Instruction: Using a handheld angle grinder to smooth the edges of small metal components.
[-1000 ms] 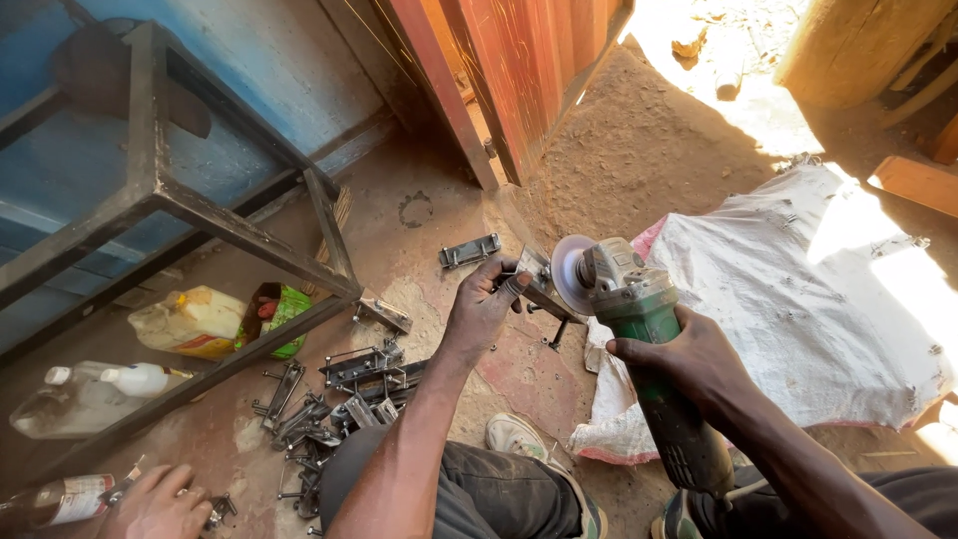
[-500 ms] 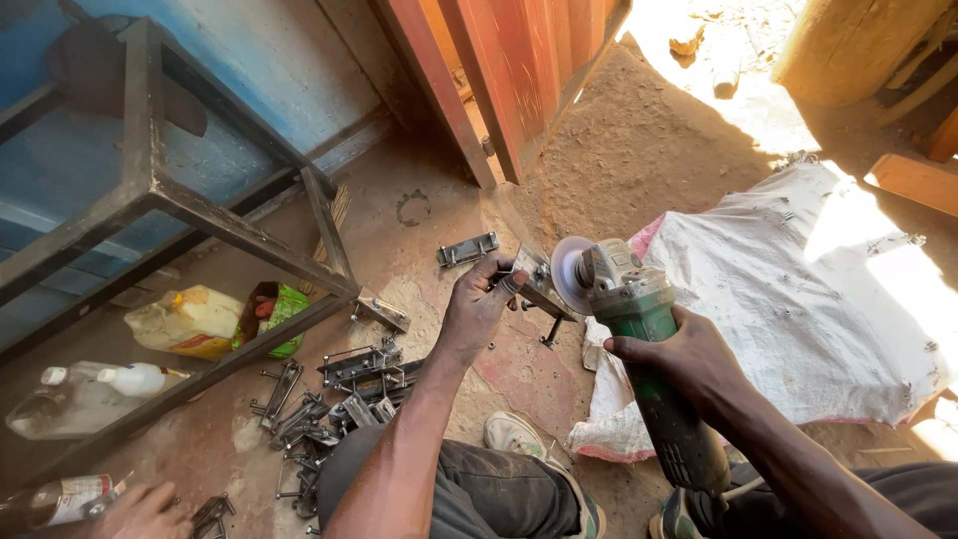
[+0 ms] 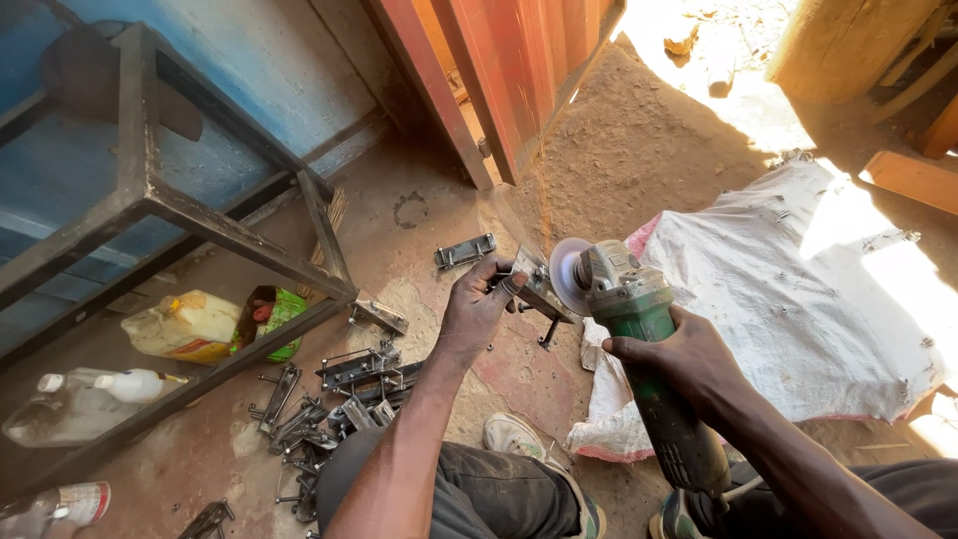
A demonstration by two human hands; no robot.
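The person's right hand is wrapped tight around the body of a green angle grinder, its grip pressed closed on the tool, while the left hand pinches a small metal bracket between thumb and fingers and holds it raised above the floor, just in front of the knees. Compared with the views of half a second and a second ago, the grinding disc has closed on the bracket: it now touches the piece's edge, and a thin fan of sparks rises from the contact toward the red door, where none showed before. Both hands have kept much the same posture, so the change marks the onset of cutting or dressing on this piece, judged from the sparks alone. Nearer the body, a pale shoe rests on the dirt floor. To the left lies a heap of similar brackets, and one more bracket lies apart, beyond the left hand. A white woven sack is spread on the right. Farther left stands a welded steel frame with a yellow jug and clear plastic bottles beneath it; behind it rise a blue wall and the red metal door.
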